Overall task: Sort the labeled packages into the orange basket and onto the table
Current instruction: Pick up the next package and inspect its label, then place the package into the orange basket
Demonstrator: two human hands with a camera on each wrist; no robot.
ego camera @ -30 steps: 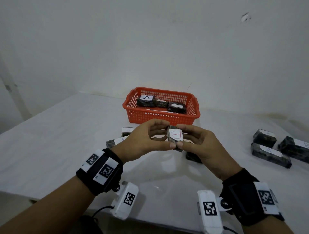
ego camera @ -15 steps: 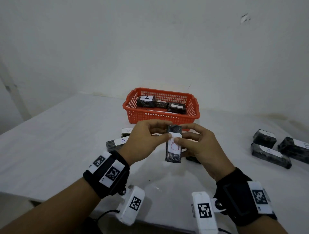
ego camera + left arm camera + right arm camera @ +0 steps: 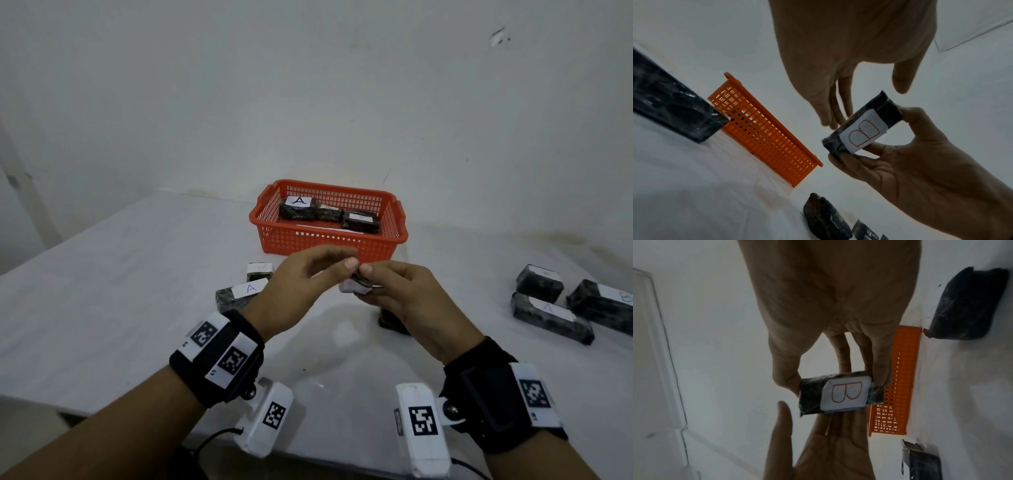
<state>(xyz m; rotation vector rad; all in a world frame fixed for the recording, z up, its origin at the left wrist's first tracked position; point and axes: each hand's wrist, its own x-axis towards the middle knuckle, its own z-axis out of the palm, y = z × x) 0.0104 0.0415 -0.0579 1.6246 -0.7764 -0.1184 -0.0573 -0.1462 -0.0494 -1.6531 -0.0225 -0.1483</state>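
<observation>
A small black-wrapped package (image 3: 356,286) with a white label bearing a red B (image 3: 840,394) is held above the table, just in front of the orange basket (image 3: 329,240). My right hand (image 3: 383,284) pinches it by its two ends between thumb and fingers (image 3: 879,369). My left hand (image 3: 329,270) is beside it with straight fingers (image 3: 836,113) touching the package's side (image 3: 861,128) and the thumb apart. The basket holds black packages, one labelled A (image 3: 297,207), another beside it (image 3: 361,221).
Two packages lie left of my hands, one labelled A (image 3: 239,294), one behind it (image 3: 259,272). A dark package (image 3: 390,320) lies under my right hand. Three more sit at the right (image 3: 539,282), (image 3: 551,317), (image 3: 603,305). The wall stands close behind the basket.
The package stood upright with its label toward the head camera, pinched by both hands. It has turned flat with the label facing down, and my left hand has let go of it.
</observation>
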